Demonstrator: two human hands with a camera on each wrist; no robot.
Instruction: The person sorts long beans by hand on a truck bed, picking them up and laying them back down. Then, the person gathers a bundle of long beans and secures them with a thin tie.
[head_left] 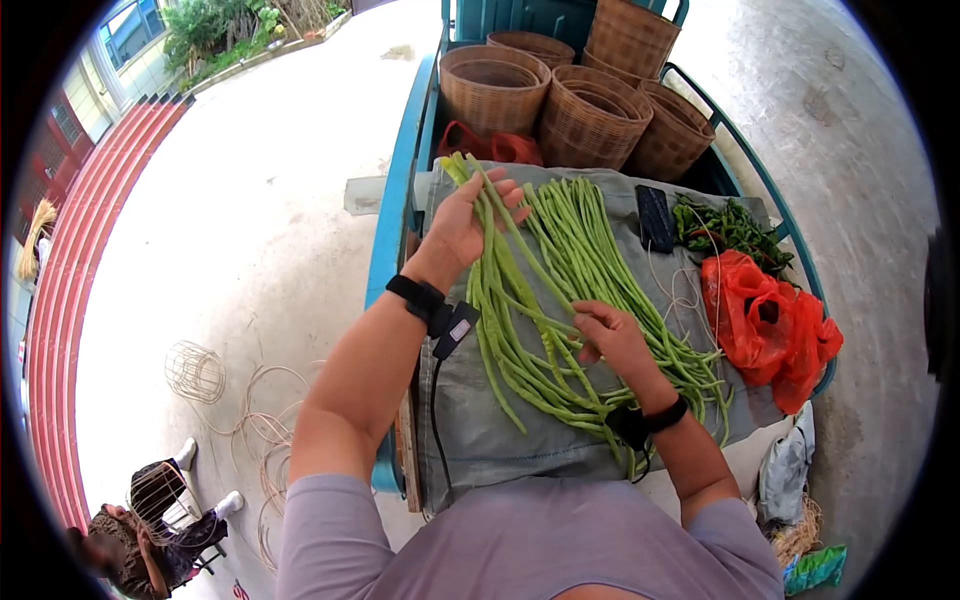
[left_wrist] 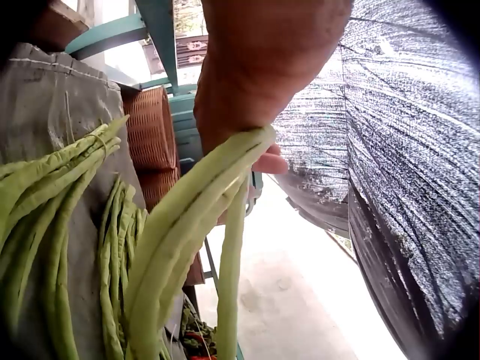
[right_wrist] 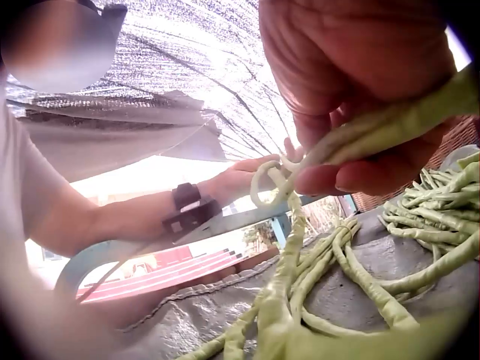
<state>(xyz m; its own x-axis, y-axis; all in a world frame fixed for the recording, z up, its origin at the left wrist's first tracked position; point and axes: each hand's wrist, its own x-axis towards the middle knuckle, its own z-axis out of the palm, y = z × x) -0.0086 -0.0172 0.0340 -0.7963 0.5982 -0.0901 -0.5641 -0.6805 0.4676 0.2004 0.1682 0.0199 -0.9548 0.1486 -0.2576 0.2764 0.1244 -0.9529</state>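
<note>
Long green beans (head_left: pixel 590 235) lie in a neat pile on a grey cloth (head_left: pixel 450 440), with a looser group (head_left: pixel 510 350) to its left. My left hand (head_left: pixel 468 222) holds several beans near their upper ends, palm up, thumb across them; the left wrist view shows these beans (left_wrist: pixel 187 210) hanging from the hand (left_wrist: pixel 262 82). Lower and to the right, my right hand (head_left: pixel 612 338) pinches a bean stretching up toward the left hand. In the right wrist view, the right hand (right_wrist: pixel 367 90) has bean (right_wrist: pixel 390 131) between thumb and fingers.
Woven baskets (head_left: pixel 595 115) stand behind the cloth in a blue cart (head_left: pixel 395 200). A dark phone-like object (head_left: pixel 655 218), leafy greens (head_left: pixel 735 235) and red plastic bags (head_left: pixel 760 320) lie at the right. A seated person (head_left: pixel 130 545) is at lower left, near loose cane strips (head_left: pixel 265 430).
</note>
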